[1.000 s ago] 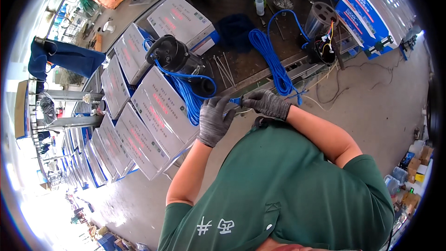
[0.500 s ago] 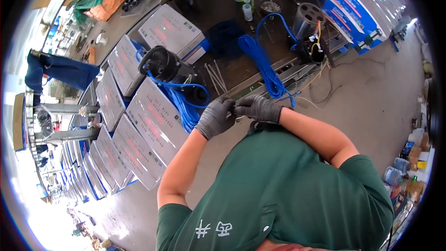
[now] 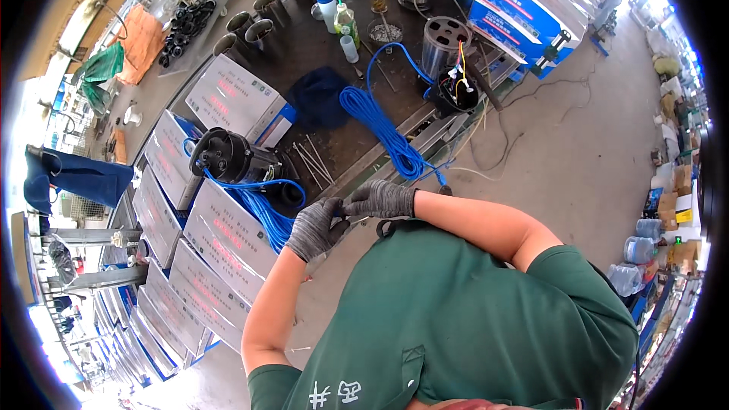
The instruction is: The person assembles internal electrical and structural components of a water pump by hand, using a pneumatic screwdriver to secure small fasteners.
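Observation:
My left hand [image 3: 314, 229] and my right hand [image 3: 380, 200], both in grey knit gloves, meet close in front of my body by the bench's near edge. Their fingers are closed around something small and dark, mostly hidden by the gloves. Just beyond the left hand, a black and steel submersible pump [image 3: 228, 158] lies on its side, with a coil of blue cable [image 3: 267, 216] hanging beside it. Several thin metal rods [image 3: 313, 161] rest on the bench near both hands. Another blue cable bundle [image 3: 383, 133] runs to a steel pump body [image 3: 444, 49] with exposed coloured wires [image 3: 460, 76].
Grey and blue cartons [image 3: 228, 231] are stacked along the left. On the dark bench [image 3: 334, 144] are a dark blue cloth [image 3: 319, 97], several steel cylinders [image 3: 269, 7], a blue-capped bottle [image 3: 326, 4] and a bowl of small parts [image 3: 385, 33]. Blue boxes [image 3: 516, 19] stand far right.
The view has shifted, so the bench and pumps appear farther left. Both hands stay together, now lower left in the picture, still closed around the small dark thing.

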The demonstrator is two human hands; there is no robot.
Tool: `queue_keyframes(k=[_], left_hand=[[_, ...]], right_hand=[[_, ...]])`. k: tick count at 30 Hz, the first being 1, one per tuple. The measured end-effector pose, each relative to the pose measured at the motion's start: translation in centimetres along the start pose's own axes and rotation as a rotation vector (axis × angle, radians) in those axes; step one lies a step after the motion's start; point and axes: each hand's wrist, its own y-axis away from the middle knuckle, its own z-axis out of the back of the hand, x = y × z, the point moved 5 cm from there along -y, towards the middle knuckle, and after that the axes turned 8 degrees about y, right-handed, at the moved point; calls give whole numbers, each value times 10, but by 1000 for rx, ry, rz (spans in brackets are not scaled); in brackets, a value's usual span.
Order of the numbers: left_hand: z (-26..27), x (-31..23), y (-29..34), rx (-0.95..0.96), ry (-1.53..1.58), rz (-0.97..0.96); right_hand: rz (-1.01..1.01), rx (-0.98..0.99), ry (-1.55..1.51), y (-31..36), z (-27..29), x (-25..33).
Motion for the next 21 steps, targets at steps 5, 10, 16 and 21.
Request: queue_keyframes(k=[5, 10, 16, 21], left_hand=[[0, 4, 3, -50, -2, -6], [0, 3, 1, -16, -14, 44], [-3, 9, -1, -39, -9, 35], [-2, 4, -1, -51, -34, 40]], right_hand=[[-41, 16, 7, 4, 6, 8], [-19, 30, -120, 2, 6, -11], [-42, 21, -197, 4, 9, -29], [-17, -4, -253, 3, 7, -37]])
